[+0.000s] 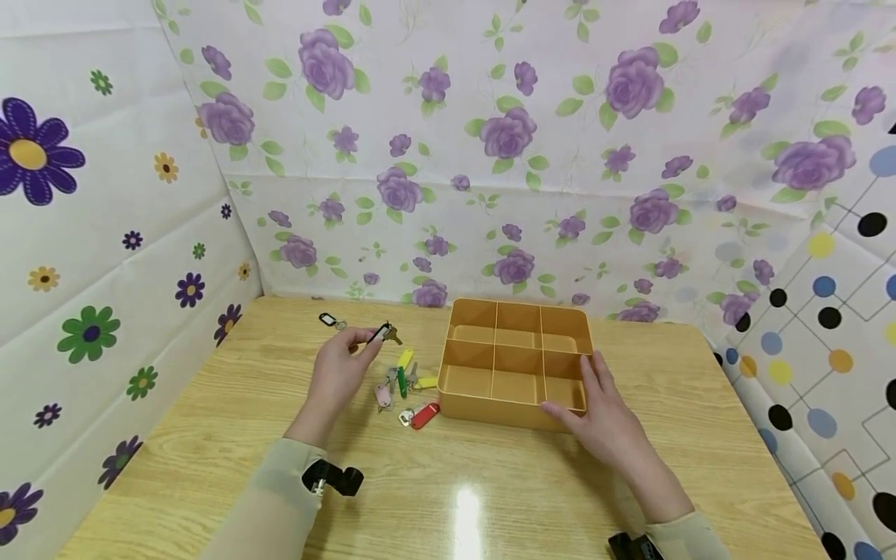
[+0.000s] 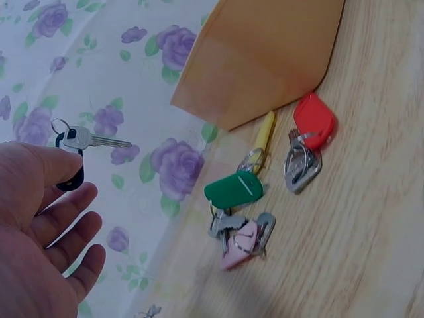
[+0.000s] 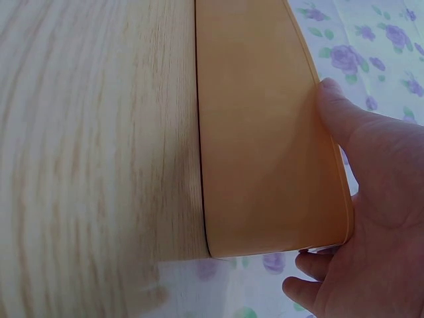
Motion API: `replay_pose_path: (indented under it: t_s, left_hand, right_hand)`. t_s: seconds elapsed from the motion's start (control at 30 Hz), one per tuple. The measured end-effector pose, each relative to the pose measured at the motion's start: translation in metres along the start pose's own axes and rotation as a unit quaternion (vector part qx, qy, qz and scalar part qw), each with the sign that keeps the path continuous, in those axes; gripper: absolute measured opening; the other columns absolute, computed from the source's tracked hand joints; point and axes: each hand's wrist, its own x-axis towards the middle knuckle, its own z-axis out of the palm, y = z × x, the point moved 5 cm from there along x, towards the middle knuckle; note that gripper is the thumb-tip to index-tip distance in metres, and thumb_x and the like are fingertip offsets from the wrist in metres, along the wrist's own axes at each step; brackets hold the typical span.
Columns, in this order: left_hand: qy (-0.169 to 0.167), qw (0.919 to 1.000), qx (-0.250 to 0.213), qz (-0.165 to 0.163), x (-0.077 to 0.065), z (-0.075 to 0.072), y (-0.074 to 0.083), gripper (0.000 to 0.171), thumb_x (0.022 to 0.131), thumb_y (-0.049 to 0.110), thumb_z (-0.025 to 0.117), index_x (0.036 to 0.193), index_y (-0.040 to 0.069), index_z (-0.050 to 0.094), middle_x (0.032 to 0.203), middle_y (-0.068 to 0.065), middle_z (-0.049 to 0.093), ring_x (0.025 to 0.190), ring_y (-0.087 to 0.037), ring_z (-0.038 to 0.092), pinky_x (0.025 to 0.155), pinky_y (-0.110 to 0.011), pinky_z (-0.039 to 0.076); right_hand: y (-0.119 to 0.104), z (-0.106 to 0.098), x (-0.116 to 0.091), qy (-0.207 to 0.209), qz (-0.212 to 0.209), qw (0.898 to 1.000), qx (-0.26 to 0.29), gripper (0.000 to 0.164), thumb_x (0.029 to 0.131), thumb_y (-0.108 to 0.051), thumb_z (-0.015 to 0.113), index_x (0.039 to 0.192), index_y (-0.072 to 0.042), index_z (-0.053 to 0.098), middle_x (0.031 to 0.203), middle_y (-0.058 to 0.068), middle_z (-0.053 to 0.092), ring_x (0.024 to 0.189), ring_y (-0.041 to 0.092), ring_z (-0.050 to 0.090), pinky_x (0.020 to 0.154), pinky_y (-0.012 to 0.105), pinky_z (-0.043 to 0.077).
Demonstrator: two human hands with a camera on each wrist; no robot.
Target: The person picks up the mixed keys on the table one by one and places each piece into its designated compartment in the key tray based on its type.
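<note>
My left hand [image 1: 339,365] pinches a key with a black tag [image 2: 70,179] between thumb and fingertips, raised over the table's left side. The silver key [image 2: 83,138] sticks out past the thumb, its ring on top. Just right of this hand lie loose keys with a green tag [image 2: 233,190], a pink tag [image 2: 240,246], a red tag [image 2: 315,120] and yellow tags [image 1: 405,358]. My right hand [image 1: 610,424] holds the near right corner of an orange-tan compartment box [image 1: 504,412], thumb on the front rim and fingers along the right side. The box's compartments hold nothing visible.
Another black tag with a white label [image 1: 327,319] lies at the back left, beyond the left hand. The wooden table [image 1: 392,498] ends at a flowered cloth [image 1: 434,194] behind the box. Patterned cloths also hang left and right.
</note>
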Motion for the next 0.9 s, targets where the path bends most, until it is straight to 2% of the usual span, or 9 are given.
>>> replay_pose_path:
  t_s: [0.27,0.6,0.9]
  left_hand:
    - [0.001,0.9998,-0.017,0.011,-0.004,0.005,0.017,0.018,0.109,0.023,0.074,0.115,0.006,0.076,0.137,-0.010,0.074,0.135,-0.038,0.061,0.119,-0.055,0.045]
    - [0.006,0.9991,-0.029,0.029,-0.010,0.012,0.033,0.015,0.109,0.023,0.075,0.109,0.008,0.076,0.139,-0.005,0.075,0.136,-0.035,0.062,0.118,-0.054,0.046]
    - [0.002,0.9983,-0.047,0.034,-0.012,0.020,0.045,0.014,0.108,0.024,0.075,0.110,0.010,0.077,0.139,-0.003,0.075,0.139,-0.036,0.061,0.119,-0.058,0.045]
  right_hand:
    - [0.000,0.000,0.000,0.001,0.002,1.000,0.002,0.119,0.103,-0.075,0.062,0.175,0.002,0.006,0.182,0.024,-0.008,0.155,0.061,0.029,0.101,0.073,0.052]
    - [-0.002,-0.001,-0.002,0.000,0.005,1.000,0.002,0.123,0.100,-0.081,0.059,0.175,0.001,0.008,0.182,0.023,-0.007,0.154,0.060,0.032,0.100,0.070,0.055]
    - [0.000,0.000,-0.001,0.004,0.005,1.000,0.003,0.118,0.103,-0.072,0.064,0.175,0.002,0.009,0.182,0.024,-0.007,0.154,0.060,0.034,0.100,0.071,0.054]
